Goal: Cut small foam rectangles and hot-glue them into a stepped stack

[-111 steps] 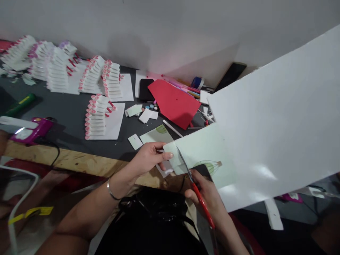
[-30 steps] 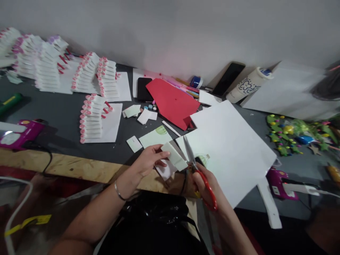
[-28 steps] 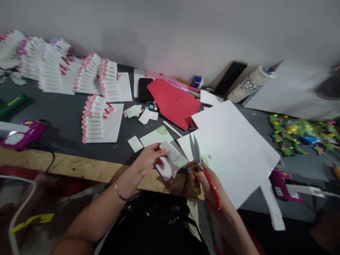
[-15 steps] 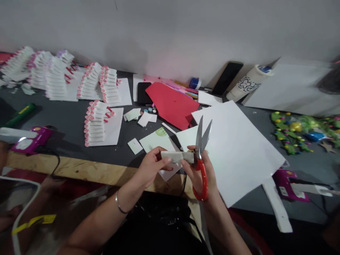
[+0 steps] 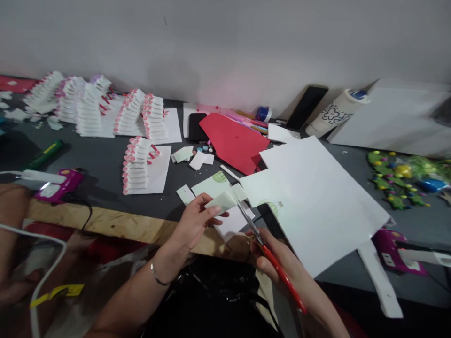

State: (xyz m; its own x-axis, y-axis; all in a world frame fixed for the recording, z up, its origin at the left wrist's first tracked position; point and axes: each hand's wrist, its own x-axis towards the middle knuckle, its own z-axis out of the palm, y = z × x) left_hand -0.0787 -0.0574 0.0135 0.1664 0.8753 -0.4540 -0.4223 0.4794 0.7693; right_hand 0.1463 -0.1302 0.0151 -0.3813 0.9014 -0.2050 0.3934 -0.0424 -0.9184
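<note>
My left hand (image 5: pixel 195 220) pinches a small strip of pale paper (image 5: pixel 222 203) between thumb and fingers, above the table edge. My right hand (image 5: pixel 271 256) is wrapped round the red handles of a pair of scissors (image 5: pixel 278 268). The scissor blades point up and left and meet the right part of the strip; whether they have cut through it I cannot tell. Under the hands lie pale sheets, one a card with a green print (image 5: pixel 213 183). Beside it rests a small white card (image 5: pixel 184 194).
Red paper (image 5: pixel 236 141) and a large white sheet (image 5: pixel 310 202) lie ahead and right. White cards with pink-tipped sticks (image 5: pixel 136 171) stand left. A tumbler (image 5: pixel 334 112), green decorations (image 5: pixel 391 178) and purple devices (image 5: pixel 59 186) are around. Another person's arm (image 5: pixel 12 225) is at far left.
My right hand has turned the scissors from upright, blades apart, to slanting across the strip. My left hand has tilted the strip upward. The view has shifted slightly left.
</note>
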